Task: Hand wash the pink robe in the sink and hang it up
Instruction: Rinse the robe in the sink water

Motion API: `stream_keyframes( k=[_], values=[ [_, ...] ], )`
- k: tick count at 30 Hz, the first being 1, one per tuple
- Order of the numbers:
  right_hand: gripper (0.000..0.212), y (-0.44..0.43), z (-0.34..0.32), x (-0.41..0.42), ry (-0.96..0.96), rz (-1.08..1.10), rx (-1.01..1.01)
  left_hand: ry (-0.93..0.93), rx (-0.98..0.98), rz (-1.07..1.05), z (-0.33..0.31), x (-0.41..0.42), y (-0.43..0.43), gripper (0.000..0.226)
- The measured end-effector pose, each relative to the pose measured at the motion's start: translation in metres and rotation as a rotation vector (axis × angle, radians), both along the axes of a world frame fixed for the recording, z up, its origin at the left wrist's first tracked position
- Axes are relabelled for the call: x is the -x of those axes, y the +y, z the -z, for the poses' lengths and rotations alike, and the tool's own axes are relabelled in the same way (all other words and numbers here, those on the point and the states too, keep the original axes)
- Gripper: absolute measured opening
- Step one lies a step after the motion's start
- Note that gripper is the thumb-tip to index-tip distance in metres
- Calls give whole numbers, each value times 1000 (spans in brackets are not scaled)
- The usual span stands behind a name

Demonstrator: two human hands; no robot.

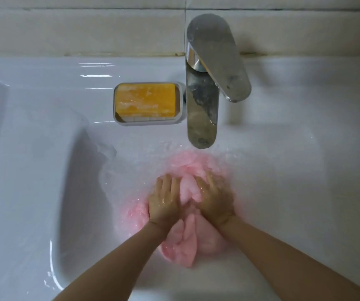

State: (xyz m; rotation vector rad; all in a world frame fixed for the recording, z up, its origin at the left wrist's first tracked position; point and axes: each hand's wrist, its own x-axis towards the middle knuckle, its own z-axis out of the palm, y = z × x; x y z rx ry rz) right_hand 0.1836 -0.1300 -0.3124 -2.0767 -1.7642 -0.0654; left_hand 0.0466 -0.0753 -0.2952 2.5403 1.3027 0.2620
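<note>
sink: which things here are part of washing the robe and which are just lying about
In use: robe, left hand, right hand, sink, tap.
Lying about: soap, in its dish, untouched.
</note>
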Motion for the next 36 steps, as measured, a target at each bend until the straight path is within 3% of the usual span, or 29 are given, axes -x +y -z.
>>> stream_keyframes(
  k=[2,5,7,9,11,13,15,17,20,23,24,26,29,33,36],
  values=[
    [58,9,9,-3,15,35,-48,11,29,12,6,-4,8,55],
    [33,28,8,0,19,116,52,204,77,-69,-3,-18,24,36],
    [22,45,-6,3,61,225,202,404,192,-91,-9,-29,33,22],
    [28,58,-26,4,221,376,448,362,293,-164,-16,-31,40,19],
    [39,58,-48,-4,575,521,560,84,590,-281,-42,-27,51,24],
    [45,48,-74,-20,912,532,504,-254,862,-345,-73,-14,54,47],
    [39,27,-107,-29,1156,406,402,-472,987,-332,-106,2,50,55],
    [34,5,-137,-29,1308,273,362,-571,1028,-311,-121,17,38,55],
    [52,-15,-142,-25,1177,257,464,-335,799,-229,-112,29,12,65],
    [71,-35,-108,-9,503,194,657,113,256,56,-75,41,-8,86],
    [74,-42,-94,-6,274,150,637,217,174,110,-62,43,-13,94],
    [82,-46,-73,-3,115,59,588,296,127,157,-39,43,-19,114],
    [87,-43,-54,1,209,-51,629,273,92,151,-22,33,-20,119],
    [82,-30,-45,12,247,27,454,161,-52,81,-8,20,-17,95],
    [69,-16,-31,13,422,82,303,72,-112,-13,4,9,-11,72]
  ],
)
